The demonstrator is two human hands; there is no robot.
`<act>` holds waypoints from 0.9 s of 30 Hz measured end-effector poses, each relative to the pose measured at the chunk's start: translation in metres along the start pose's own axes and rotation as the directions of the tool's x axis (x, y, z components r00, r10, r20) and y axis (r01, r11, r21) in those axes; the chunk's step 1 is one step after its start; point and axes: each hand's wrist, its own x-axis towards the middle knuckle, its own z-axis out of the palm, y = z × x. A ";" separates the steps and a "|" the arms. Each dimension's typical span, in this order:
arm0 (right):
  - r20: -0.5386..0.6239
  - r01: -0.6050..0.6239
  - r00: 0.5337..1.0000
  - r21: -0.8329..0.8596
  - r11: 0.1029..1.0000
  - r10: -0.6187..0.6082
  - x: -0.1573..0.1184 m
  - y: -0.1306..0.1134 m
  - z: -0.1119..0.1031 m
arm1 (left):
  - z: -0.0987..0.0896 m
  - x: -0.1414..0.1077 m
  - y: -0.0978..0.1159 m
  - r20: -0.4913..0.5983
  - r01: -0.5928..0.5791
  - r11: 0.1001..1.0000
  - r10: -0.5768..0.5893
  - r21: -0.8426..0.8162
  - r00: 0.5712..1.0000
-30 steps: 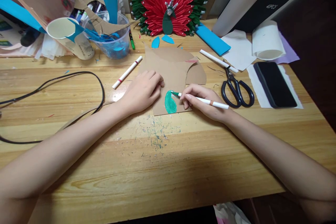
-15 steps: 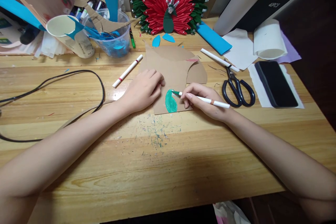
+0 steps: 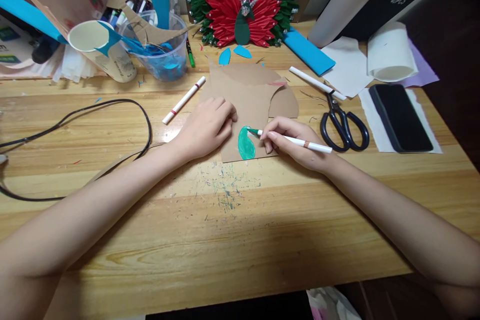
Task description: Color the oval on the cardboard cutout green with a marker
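My right hand (image 3: pixel 290 142) is closed around a white felt-tip pen (image 3: pixel 311 145) with a green tip. That tip touches the upper part of a green coloured shape (image 3: pixel 246 144), rounded at the bottom with a curved neck, on a piece of brown cardboard (image 3: pixel 247 102). Left of the shape, my left hand (image 3: pixel 208 127) rests on the cardboard with its fingers curled under; nothing shows in them. A curved cut edge and a loose-looking flap (image 3: pixel 285 102) are at the cardboard's right side.
Black-handled scissors (image 3: pixel 343 127) and a phone (image 3: pixel 403 117) lie to the right. Another white pen (image 3: pixel 183 100) lies left, near a black cable (image 3: pixel 148 125). Behind stand a paper cup (image 3: pixel 101 52), a plastic tub (image 3: pixel 163 67) of blue scraps and a red-and-green paper peacock (image 3: pixel 243 5).
The view has shifted slightly, moving everything a little to the right. The pen tip stays at the top of the green shape, and both hands keep their hold and place.
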 end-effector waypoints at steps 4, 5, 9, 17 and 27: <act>0.003 0.005 1.000 -0.004 1.000 -0.005 0.000 0.000 0.000 | 0.000 0.000 0.000 -0.001 -0.002 1.000 0.002 -0.007 1.000; 0.004 0.004 1.000 -0.004 1.000 -0.004 0.000 0.000 0.000 | 0.000 0.000 0.000 0.000 -0.001 1.000 0.001 -0.008 1.000; 0.003 -0.004 1.000 0.002 1.000 0.004 0.000 -0.001 0.000 | 0.000 -0.001 0.000 -0.001 -0.004 1.000 0.004 -0.009 1.000; -0.008 -0.017 1.000 -0.004 1.000 0.017 -0.001 0.000 0.001 | -0.001 0.000 0.000 0.000 -0.002 1.000 0.002 -0.023 1.000; -0.020 -0.017 1.000 -0.014 1.000 0.017 -0.001 0.001 0.000 | -0.001 0.000 0.001 0.001 0.003 1.000 -0.003 -0.005 1.000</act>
